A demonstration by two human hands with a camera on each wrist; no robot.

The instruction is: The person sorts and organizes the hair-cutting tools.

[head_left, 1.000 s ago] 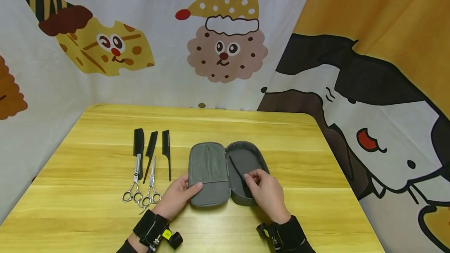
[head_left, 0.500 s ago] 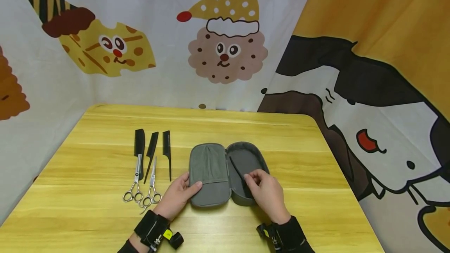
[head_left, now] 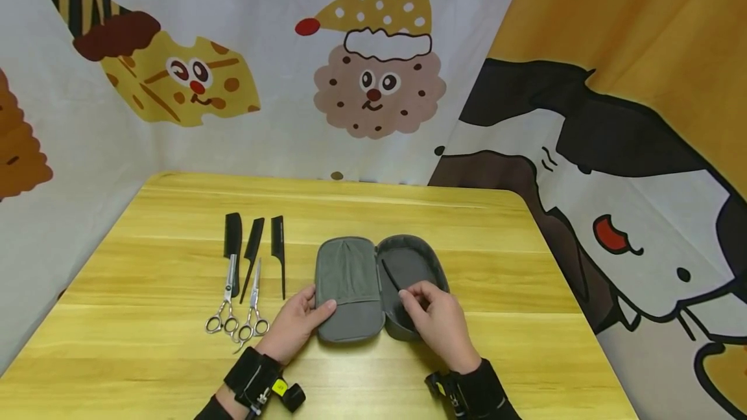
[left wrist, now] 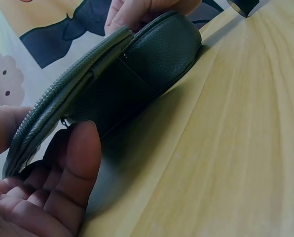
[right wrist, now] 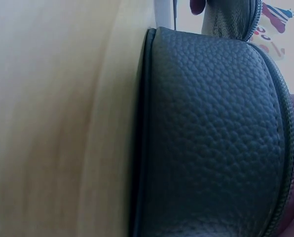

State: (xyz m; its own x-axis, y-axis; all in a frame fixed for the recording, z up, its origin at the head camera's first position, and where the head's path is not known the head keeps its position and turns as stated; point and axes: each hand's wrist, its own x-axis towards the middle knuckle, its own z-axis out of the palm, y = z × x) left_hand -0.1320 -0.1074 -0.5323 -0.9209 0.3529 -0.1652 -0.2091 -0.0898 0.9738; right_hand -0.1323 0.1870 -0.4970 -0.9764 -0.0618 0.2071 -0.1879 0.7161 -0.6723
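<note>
A grey zippered case (head_left: 350, 321) lies open on the wooden surface (head_left: 513, 342). The left hand (head_left: 292, 326) grips its flap; the right hand (head_left: 440, 319) pinches a slim black rod (head_left: 390, 274) inside. Case looks light, semi-soft, best held by rims; rod, light, by its end.

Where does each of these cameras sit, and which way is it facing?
Head: on the person's head, facing forward and down at the open grey case, combs and scissors; the left hand and right hand both show.
Left wrist: on that wrist, looking low across the table at the case's side; the left hand shows close, part of the right beyond.
Right wrist: on that wrist, facing the case's outer wall; part of the right hand shows at the right edge.
Shared: both wrist views show the case's zip.
</note>
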